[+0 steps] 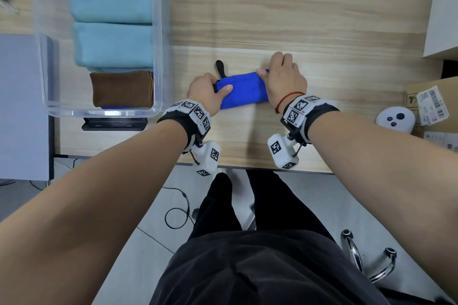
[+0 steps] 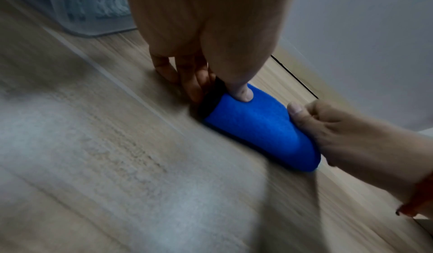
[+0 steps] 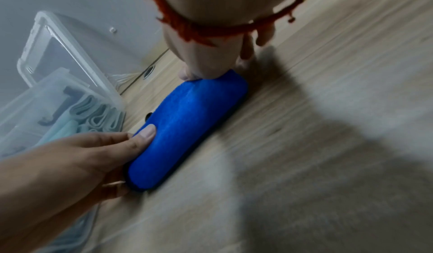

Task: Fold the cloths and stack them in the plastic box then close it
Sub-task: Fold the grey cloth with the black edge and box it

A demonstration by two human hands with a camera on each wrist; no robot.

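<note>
Both hands are on the folded blue cloth (image 1: 241, 90), which lies on the wooden desk (image 1: 322, 20) just in front of the person, to the right of the clear plastic box (image 1: 158, 32). At the cloth's left end the left hand (image 1: 205, 93) pinches it, thumb laid flat on top and the fingers tucked down at the far edge; the left wrist view shows the thumb (image 2: 241, 90) pressed into the blue pile beside a dark hem. At the right end the right hand (image 1: 285, 77) grips the same way, its thumb (image 2: 295, 108) on the upper edge and the fingers curled over the far side, out of sight from above. A red string bracelet (image 1: 287, 99) circles that wrist. The cloth sits as a plump, narrow bundle, touching the desk along its length. Inside the open box, 2 light blue folded towels (image 1: 111, 22) lie one behind the other, and a brown folded cloth (image 1: 122, 89) sits nearest the person on top of something blue. The box's lid (image 3: 63, 53) stands tilted behind it, seen from the right wrist. A small black object (image 1: 220, 68) lies just beyond the blue cloth. Off to the right rest a white controller (image 1: 395, 119) and a cardboard carton (image 1: 431, 104).
</note>
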